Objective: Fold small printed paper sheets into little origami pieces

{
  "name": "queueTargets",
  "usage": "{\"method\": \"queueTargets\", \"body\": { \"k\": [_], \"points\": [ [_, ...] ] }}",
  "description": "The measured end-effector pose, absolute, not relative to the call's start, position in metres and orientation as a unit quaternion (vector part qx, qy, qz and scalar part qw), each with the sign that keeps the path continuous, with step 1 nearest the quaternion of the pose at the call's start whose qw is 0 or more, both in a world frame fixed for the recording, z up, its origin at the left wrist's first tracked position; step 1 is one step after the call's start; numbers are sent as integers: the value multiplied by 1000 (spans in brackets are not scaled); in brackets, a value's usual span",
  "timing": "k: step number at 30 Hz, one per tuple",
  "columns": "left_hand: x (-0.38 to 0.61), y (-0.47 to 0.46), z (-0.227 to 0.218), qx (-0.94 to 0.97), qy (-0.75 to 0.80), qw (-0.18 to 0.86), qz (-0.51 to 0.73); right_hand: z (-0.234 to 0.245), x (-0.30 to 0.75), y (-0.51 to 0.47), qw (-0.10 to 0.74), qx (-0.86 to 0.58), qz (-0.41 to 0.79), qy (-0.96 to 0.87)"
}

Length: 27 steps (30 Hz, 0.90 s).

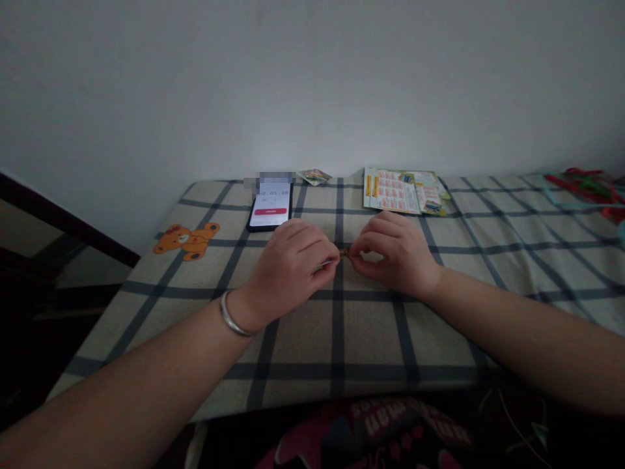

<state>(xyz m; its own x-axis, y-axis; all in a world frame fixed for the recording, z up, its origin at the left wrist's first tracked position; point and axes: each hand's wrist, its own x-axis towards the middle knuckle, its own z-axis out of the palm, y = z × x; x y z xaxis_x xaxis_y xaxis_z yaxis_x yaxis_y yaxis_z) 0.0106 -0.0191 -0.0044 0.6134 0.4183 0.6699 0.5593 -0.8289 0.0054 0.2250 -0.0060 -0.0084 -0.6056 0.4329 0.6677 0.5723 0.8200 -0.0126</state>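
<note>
My left hand (291, 266) and my right hand (393, 253) meet over the middle of a checked tablecloth (342, 326). Both are closed in a pinch around one small, thin brownish thing (343, 252) held between the fingertips; it is too small to name. A silver bangle (232, 319) circles my left wrist. Both hands rest on or just above the cloth.
A phone (271, 207) with a lit screen lies behind my left hand. A printed calendar sheet (403, 191) and a small card (315, 176) lie by the wall. Red and green strips (588, 184) sit far right. A bear print (187, 240) marks the cloth's left side.
</note>
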Motion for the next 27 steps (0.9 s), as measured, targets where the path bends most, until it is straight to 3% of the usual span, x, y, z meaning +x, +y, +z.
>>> {"method": "queueTargets", "body": {
  "k": [10, 16, 27],
  "points": [
    [10, -19, -5, -890, -289, 77, -345, -13, 228, -2, 392, -287, -49, -873],
    [9, -17, -6, -892, -289, 60, -342, -12, 225, -5, 372, -293, 13, -880],
    [9, -16, -9, -896, -292, 40, -333, -15, 223, -4, 321, -308, 8, -896]
  ]
}}
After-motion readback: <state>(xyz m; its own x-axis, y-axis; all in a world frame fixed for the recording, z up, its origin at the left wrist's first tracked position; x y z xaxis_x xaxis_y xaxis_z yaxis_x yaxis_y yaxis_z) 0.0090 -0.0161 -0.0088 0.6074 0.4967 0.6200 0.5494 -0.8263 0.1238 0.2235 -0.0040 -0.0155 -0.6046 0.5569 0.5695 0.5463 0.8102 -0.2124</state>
